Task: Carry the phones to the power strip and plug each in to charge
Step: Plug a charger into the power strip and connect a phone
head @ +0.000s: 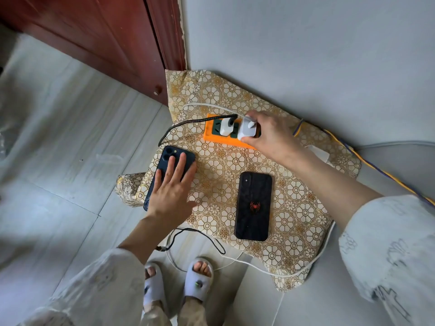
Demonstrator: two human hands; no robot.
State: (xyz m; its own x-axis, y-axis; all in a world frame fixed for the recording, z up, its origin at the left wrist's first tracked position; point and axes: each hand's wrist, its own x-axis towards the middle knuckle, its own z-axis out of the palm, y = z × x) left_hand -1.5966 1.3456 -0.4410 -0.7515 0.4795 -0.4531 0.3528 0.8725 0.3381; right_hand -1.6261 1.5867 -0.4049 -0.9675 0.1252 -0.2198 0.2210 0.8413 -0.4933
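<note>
Right hand pinching white charger at strip: press straight down, squarely; left hand flat, steadying blue phone.

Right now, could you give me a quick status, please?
Right hand gripping white charger at power strip. Left hand flat on blue phone. Spider phone unplugged.

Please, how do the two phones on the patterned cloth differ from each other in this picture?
The blue phone lies tilted at the cloth's left edge, under the flat left hand; the black phone lies nearly straight in the middle, untouched. The blue phone shows a round camera cluster; the black phone bears a red spider emblem. Both lie face down.
</note>
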